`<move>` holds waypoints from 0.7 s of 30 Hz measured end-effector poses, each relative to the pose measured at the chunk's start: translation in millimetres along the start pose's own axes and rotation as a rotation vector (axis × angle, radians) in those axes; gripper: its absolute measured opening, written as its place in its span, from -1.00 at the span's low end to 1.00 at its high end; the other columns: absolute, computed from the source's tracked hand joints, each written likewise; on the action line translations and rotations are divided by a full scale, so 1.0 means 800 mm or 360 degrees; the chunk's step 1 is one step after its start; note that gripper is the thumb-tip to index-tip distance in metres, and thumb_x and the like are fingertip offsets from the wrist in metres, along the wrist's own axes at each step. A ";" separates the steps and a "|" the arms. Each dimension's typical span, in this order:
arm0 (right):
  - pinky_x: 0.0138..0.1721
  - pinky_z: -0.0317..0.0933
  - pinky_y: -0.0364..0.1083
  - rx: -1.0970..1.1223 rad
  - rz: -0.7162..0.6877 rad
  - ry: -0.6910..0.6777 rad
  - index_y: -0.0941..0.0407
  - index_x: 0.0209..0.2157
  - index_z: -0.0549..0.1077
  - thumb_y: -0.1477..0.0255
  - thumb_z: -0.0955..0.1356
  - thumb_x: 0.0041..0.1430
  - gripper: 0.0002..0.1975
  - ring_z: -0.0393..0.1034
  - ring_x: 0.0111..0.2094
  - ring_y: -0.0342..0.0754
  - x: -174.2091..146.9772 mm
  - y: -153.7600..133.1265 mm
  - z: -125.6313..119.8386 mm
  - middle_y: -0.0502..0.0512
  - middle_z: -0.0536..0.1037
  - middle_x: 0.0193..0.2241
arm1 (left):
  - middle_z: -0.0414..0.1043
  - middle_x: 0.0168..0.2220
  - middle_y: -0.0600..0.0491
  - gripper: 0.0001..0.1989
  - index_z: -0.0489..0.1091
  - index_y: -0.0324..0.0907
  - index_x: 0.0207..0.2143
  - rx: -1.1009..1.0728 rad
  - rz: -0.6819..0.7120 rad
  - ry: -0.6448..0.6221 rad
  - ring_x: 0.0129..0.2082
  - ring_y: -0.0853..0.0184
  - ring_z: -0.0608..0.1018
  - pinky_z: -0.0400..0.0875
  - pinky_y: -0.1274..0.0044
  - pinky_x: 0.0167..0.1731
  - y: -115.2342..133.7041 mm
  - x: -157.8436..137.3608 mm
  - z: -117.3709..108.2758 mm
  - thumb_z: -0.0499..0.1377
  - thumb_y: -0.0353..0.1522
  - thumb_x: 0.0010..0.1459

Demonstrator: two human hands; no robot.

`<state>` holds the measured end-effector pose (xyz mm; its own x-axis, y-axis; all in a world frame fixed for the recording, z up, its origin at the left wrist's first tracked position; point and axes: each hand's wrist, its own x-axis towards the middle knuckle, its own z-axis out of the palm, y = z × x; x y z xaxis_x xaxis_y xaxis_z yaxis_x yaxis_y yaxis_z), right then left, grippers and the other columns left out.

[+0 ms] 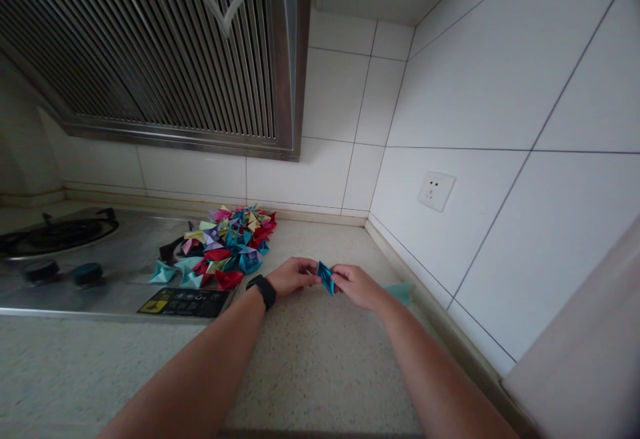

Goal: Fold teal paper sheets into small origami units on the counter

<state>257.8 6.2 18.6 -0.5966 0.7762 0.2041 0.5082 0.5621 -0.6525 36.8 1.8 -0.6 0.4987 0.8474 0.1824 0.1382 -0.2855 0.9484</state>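
Observation:
A small folded piece of blue origami paper (326, 278) is held up between both hands, just above the stone countertop (325, 366). My left hand (295, 276), with a black watch on its wrist, pinches the paper's left side between thumb and fingers. From the right, my right hand (356, 284) grips the other edge with thumb and forefinger. Left of my hands lies a heap of folded paper pieces (230, 242) in red, blue, teal, yellow, pink and purple. Partly hidden behind my right wrist is a pale teal sheet of paper (401, 292).
The paper heap spreads over the right part of a steel gas stove (125, 292) with a black burner (60, 236) and two knobs. A range hood (175, 59) hangs above it. White tiled walls meet at the back corner; a power socket (437, 191) is on the right wall.

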 end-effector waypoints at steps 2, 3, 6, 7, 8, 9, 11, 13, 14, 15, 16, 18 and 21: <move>-0.41 0.09 -0.21 -0.0022 -0.0003 0.0017 0.17 -0.37 0.43 0.34 0.20 0.24 -0.75 0.32 -0.44 -0.17 0.000 -0.001 0.000 0.02 0.47 -0.48 | 0.37 -0.37 0.03 -0.58 0.42 -0.26 -0.13 0.0029 -0.0010 -0.0001 -0.51 0.49 0.30 0.18 0.67 -0.56 -0.001 0.000 0.000 0.24 -0.18 0.01; -0.41 0.09 -0.21 -0.0038 -0.0007 0.0027 0.17 -0.37 0.43 0.35 0.21 0.24 -0.75 0.32 -0.45 -0.17 -0.001 -0.002 0.000 0.02 0.47 -0.48 | 0.37 -0.37 0.02 -0.58 0.42 -0.26 -0.12 0.0040 -0.0012 0.0002 -0.49 0.48 0.32 0.19 0.67 -0.55 -0.001 0.000 0.000 0.23 -0.19 0.02; -0.44 0.06 -0.21 -0.0098 -0.0004 0.0056 0.16 -0.36 0.45 0.37 0.21 0.22 -0.76 0.31 -0.48 -0.18 -0.001 -0.003 0.001 0.02 0.48 -0.50 | 0.38 -0.38 0.02 -0.59 0.40 -0.26 -0.10 0.0064 -0.0019 0.0036 -0.46 0.45 0.37 0.22 0.66 -0.54 -0.002 0.000 0.000 0.21 -0.20 0.04; -0.46 0.05 -0.22 -0.0121 0.0011 0.0065 0.16 -0.37 0.45 0.37 0.21 0.22 -0.76 0.30 -0.50 -0.19 0.000 -0.003 0.002 0.01 0.48 -0.51 | 0.38 -0.39 0.02 -0.59 0.40 -0.25 -0.10 0.0078 -0.0025 0.0044 -0.46 0.44 0.37 0.22 0.66 -0.55 -0.002 0.001 0.001 0.20 -0.21 0.04; -0.48 0.03 -0.22 -0.0147 0.0028 0.0072 0.15 -0.38 0.46 0.38 0.21 0.21 -0.77 0.29 -0.52 -0.20 0.000 -0.004 0.003 0.01 0.48 -0.53 | 0.36 -0.41 0.03 -0.60 0.40 -0.25 -0.10 0.0096 -0.0029 0.0051 -0.47 0.45 0.37 0.22 0.66 -0.56 -0.001 0.001 0.001 0.19 -0.21 0.05; -0.50 0.02 -0.22 -0.0173 0.0045 0.0079 0.15 -0.40 0.45 0.39 0.22 0.20 -0.77 0.28 -0.54 -0.20 0.001 -0.004 0.004 0.00 0.47 -0.54 | 0.35 -0.43 0.04 -0.62 0.40 -0.25 -0.11 0.0114 -0.0027 0.0059 -0.49 0.45 0.37 0.22 0.67 -0.57 -0.001 0.001 0.002 0.18 -0.21 0.06; -0.53 -0.01 -0.22 -0.0220 0.0072 0.0096 0.14 -0.42 0.45 0.41 0.22 0.18 -0.78 0.27 -0.57 -0.21 0.001 -0.005 0.006 -0.01 0.47 -0.57 | 0.33 -0.45 0.06 -0.64 0.40 -0.26 -0.14 0.0146 -0.0023 0.0080 -0.53 0.47 0.35 0.22 0.67 -0.60 0.000 0.002 0.004 0.15 -0.21 0.08; -0.54 -0.02 -0.22 -0.0260 0.0091 0.0119 0.13 -0.44 0.45 0.41 0.22 0.18 -0.79 0.27 -0.59 -0.22 0.002 -0.008 0.008 -0.01 0.47 -0.58 | 0.33 -0.44 0.05 -0.65 0.39 -0.26 -0.15 0.0174 -0.0020 0.0099 -0.53 0.47 0.35 0.21 0.68 -0.62 0.001 0.002 0.006 0.13 -0.21 0.08; -0.54 -0.03 -0.21 -0.0280 0.0099 0.0133 0.13 -0.44 0.45 0.40 0.22 0.18 -0.78 0.27 -0.59 -0.22 0.002 -0.009 0.008 -0.01 0.47 -0.59 | 0.33 -0.43 0.05 -0.65 0.39 -0.26 -0.16 0.0189 -0.0022 0.0107 -0.52 0.46 0.36 0.21 0.68 -0.62 0.001 0.002 0.007 0.13 -0.21 0.08; -0.55 -0.04 -0.21 -0.0301 0.0106 0.0147 0.13 -0.46 0.44 0.39 0.22 0.18 -0.77 0.26 -0.59 -0.22 0.002 -0.010 0.008 -0.01 0.46 -0.59 | 0.34 -0.42 0.04 -0.65 0.39 -0.26 -0.16 0.0207 -0.0024 0.0111 -0.52 0.46 0.36 0.21 0.68 -0.63 0.001 0.002 0.007 0.13 -0.20 0.08; -0.55 -0.05 -0.21 -0.0326 0.0107 0.0162 0.13 -0.47 0.44 0.37 0.22 0.18 -0.76 0.25 -0.60 -0.21 0.002 -0.010 0.009 -0.01 0.46 -0.60 | 0.35 -0.41 0.03 -0.64 0.39 -0.26 -0.15 0.0226 -0.0024 0.0112 -0.52 0.46 0.36 0.21 0.68 -0.63 0.001 0.002 0.008 0.13 -0.19 0.09; -0.55 -0.07 -0.20 -0.0377 0.0102 0.0189 0.14 -0.50 0.44 0.34 0.22 0.19 -0.72 0.22 -0.60 -0.21 0.002 -0.011 0.009 0.01 0.44 -0.61 | 0.37 -0.40 0.02 -0.62 0.40 -0.26 -0.14 0.0251 -0.0024 0.0107 -0.54 0.48 0.34 0.22 0.68 -0.64 0.000 0.003 0.009 0.13 -0.17 0.09; -0.56 -0.11 -0.19 -0.0434 0.0102 0.0207 0.15 -0.49 0.46 0.29 0.25 0.18 -0.71 0.19 -0.60 -0.21 0.003 -0.011 0.009 0.04 0.44 -0.60 | 0.39 -0.40 0.01 -0.60 0.40 -0.28 -0.14 0.0292 -0.0037 0.0085 -0.56 0.48 0.34 0.21 0.67 -0.63 0.000 0.003 0.010 0.14 -0.17 0.09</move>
<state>247.2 0.9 19.6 -0.4821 0.8327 0.2722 0.7007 0.5530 -0.4507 44.6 0.4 -2.4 0.4479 0.8759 0.1794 0.3049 -0.3383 0.8903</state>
